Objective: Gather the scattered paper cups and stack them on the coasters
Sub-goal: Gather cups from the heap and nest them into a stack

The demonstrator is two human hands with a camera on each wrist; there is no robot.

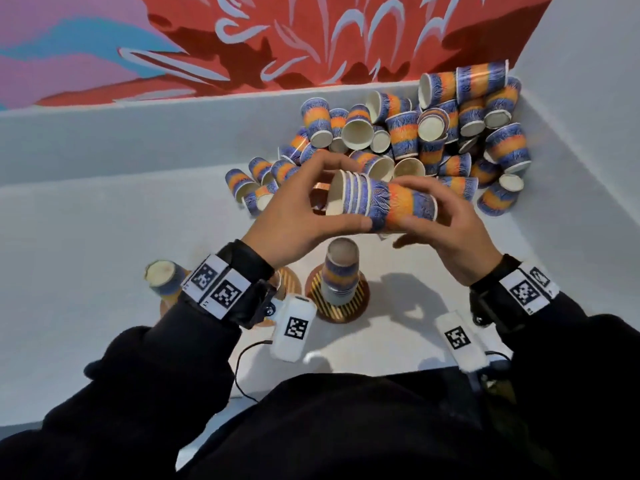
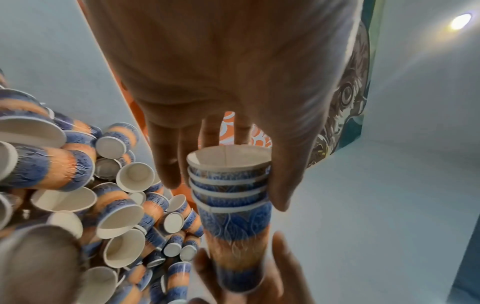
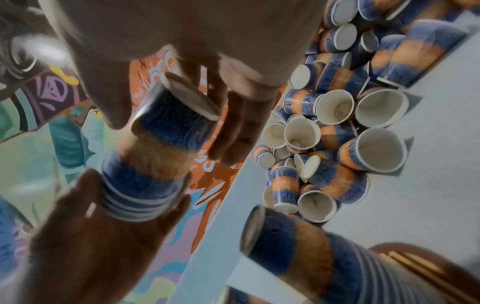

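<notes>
Nearest, an upturned cup stack (image 1: pixel 341 271) is stood on a striped coaster (image 1: pixel 349 308) on the counter (image 1: pixel 104 220). Above it, a nested stack (image 1: pixel 381 204) is held sideways in the air, its rim end clasped by the left hand (image 1: pixel 298 216) and its base end by the right hand (image 1: pixel 446 223), each grip curled round it. Beyond, loose cups (image 1: pixel 433 140) are heaped in the far right corner.
</notes>
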